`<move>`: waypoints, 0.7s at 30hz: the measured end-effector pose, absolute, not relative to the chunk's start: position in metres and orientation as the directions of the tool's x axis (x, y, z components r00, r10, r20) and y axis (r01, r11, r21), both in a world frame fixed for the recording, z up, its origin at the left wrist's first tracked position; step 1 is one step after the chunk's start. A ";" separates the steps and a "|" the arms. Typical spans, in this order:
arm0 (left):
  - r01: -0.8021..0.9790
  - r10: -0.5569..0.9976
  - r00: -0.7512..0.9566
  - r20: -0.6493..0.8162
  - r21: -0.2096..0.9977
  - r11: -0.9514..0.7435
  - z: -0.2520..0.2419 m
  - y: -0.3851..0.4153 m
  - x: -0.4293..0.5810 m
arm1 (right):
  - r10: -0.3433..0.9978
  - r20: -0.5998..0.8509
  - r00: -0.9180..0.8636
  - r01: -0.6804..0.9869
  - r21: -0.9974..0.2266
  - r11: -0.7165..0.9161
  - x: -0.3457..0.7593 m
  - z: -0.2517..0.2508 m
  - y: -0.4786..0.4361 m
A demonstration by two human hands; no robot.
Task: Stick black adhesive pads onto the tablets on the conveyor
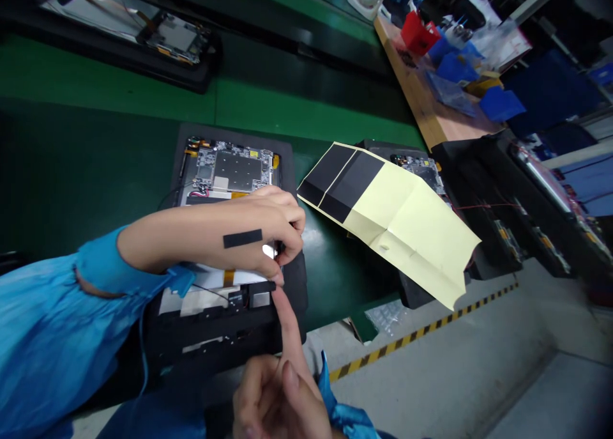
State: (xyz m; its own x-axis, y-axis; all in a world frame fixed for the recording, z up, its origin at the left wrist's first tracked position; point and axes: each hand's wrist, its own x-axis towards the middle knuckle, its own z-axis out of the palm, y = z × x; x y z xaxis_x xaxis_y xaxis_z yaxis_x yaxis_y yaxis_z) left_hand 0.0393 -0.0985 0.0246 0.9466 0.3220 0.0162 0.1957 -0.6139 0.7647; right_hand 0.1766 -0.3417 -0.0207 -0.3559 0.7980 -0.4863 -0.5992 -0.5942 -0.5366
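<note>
An opened tablet [230, 170] with its circuit board showing lies in a black foam tray [292, 279] on the green belt. My left hand [268, 234] lies across it, fingers curled in a pinch at the tablet's right edge; a black tape strip [242, 238] is stuck on the back of that hand. My right hand [278, 375] reaches up from below with the index finger stretched out, its tip pressing on the tablet's lower right edge beside the left fingers; its other fingers are folded in.
A yellow backing sheet [407, 228] with black tape pieces [342, 177] lies over a second tablet tray [421, 170] to the right. Another tray [143, 36] sits further up the belt. A wooden bench [431, 113] holds blue and red bins. More dark trays [527, 196] stand at right.
</note>
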 end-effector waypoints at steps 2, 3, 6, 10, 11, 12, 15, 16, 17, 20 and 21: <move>0.195 0.326 0.945 0.019 0.769 -0.610 0.023 -0.098 0.039 | 0.798 -0.491 -0.348 -0.598 -0.539 -0.593 0.175 -0.022 -0.343; 0.193 0.327 0.945 0.021 0.770 -0.608 0.023 -0.098 0.039 | 0.798 -0.493 -0.346 -0.598 -0.540 -0.592 0.175 -0.022 -0.344; 0.187 0.328 0.944 0.029 0.775 -0.604 0.023 -0.098 0.040 | 0.813 -0.472 -0.340 -0.608 -0.549 -0.573 0.173 -0.024 -0.346; 0.188 0.322 0.946 0.023 0.771 -0.608 0.022 -0.098 0.039 | 0.818 -0.461 -0.346 -0.564 -0.594 -0.573 0.172 -0.026 -0.346; 0.190 0.323 0.946 0.022 0.769 -0.610 0.022 -0.098 0.039 | 0.809 -0.467 -0.358 -0.542 -0.602 -0.587 0.172 -0.026 -0.346; 0.188 0.324 0.946 0.026 0.768 -0.612 0.021 -0.098 0.039 | 0.800 -0.472 -0.370 -0.523 -0.606 -0.599 0.172 -0.026 -0.345; 0.163 0.319 0.946 0.062 0.760 -0.629 0.019 -0.099 0.037 | 0.787 -0.476 -0.392 -0.497 -0.610 -0.617 0.172 -0.024 -0.343; 0.155 0.317 0.946 0.073 0.755 -0.638 0.018 -0.099 0.037 | 0.784 -0.478 -0.396 -0.490 -0.612 -0.621 0.172 -0.024 -0.342; 0.149 0.315 0.946 0.083 0.749 -0.645 0.019 -0.099 0.036 | 0.781 -0.480 -0.399 -0.482 -0.614 -0.624 0.173 -0.023 -0.341; 0.146 0.305 0.948 0.089 0.731 -0.667 0.020 -0.100 0.032 | 0.778 -0.492 -0.391 -0.467 -0.622 -0.628 0.173 -0.018 -0.339; 0.147 0.298 0.951 0.084 0.723 -0.675 0.021 -0.101 0.030 | 0.777 -0.495 -0.388 -0.464 -0.624 -0.629 0.173 -0.016 -0.339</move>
